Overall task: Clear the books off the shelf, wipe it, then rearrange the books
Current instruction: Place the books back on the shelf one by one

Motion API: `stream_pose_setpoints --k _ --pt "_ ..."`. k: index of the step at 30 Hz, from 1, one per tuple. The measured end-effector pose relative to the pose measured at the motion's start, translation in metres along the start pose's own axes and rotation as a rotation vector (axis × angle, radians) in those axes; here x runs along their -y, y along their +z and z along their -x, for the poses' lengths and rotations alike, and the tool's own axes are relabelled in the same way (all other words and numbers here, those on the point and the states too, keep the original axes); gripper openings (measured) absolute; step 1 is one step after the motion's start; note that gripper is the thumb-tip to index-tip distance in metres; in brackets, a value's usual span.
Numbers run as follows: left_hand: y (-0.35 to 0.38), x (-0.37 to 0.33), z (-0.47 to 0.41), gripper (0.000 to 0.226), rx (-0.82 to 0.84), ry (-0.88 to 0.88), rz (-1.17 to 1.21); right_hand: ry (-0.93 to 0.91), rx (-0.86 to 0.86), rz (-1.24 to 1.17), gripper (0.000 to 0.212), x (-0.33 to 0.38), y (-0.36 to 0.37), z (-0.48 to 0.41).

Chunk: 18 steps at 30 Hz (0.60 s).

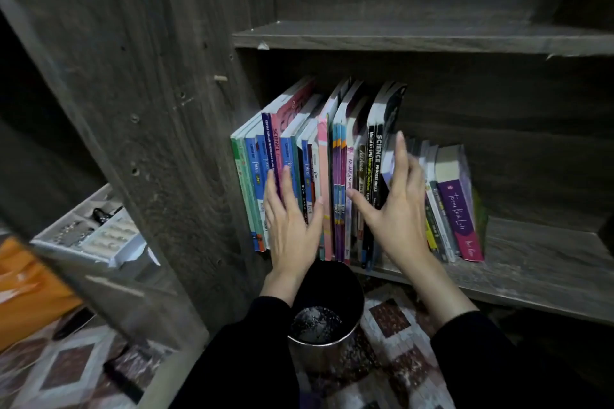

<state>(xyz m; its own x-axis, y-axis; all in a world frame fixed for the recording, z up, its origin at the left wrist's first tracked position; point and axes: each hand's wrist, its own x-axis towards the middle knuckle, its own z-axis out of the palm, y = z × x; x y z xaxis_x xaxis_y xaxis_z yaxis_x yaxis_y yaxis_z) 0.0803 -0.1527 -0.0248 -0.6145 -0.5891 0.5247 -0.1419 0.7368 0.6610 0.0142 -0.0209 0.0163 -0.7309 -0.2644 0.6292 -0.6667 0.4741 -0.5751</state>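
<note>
Two hands rest on a row of books (332,159) on the shelf (531,262).
The books stand up at the left end of the shelf, spines facing out. The left hand (292,219) lies flat on the blue spines, with its fingers straight and close together. The right hand (395,209) is spread wide. Its thumb touches the spines by the black books, and its straight fingers point up along their right side. This hand looks a bit blurry. Just to its right stand smaller books, ending with a purple book (460,209). A dark bin (345,289) sits on the rug (392,319) under the hands. A white tray (96,232) is far left.
</note>
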Motion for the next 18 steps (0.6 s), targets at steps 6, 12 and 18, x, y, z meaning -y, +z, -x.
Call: stream_pose_setpoints --k 6,12,18 --pt "-0.035 -0.005 -0.025 0.053 -0.293 0.229 -0.117 -0.448 -0.387 0.033 0.055 0.037 0.01 0.003" --pt "-0.063 -0.005 -0.06 0.053 -0.224 0.237 -0.512 -0.57 0.048 0.033 0.054 0.081 0.048 -0.012" --pt "-0.07 -0.001 -0.081 0.062 0.036 0.262 -0.73 -0.392 0.337 0.074 0.076 0.1 0.058 -0.051"
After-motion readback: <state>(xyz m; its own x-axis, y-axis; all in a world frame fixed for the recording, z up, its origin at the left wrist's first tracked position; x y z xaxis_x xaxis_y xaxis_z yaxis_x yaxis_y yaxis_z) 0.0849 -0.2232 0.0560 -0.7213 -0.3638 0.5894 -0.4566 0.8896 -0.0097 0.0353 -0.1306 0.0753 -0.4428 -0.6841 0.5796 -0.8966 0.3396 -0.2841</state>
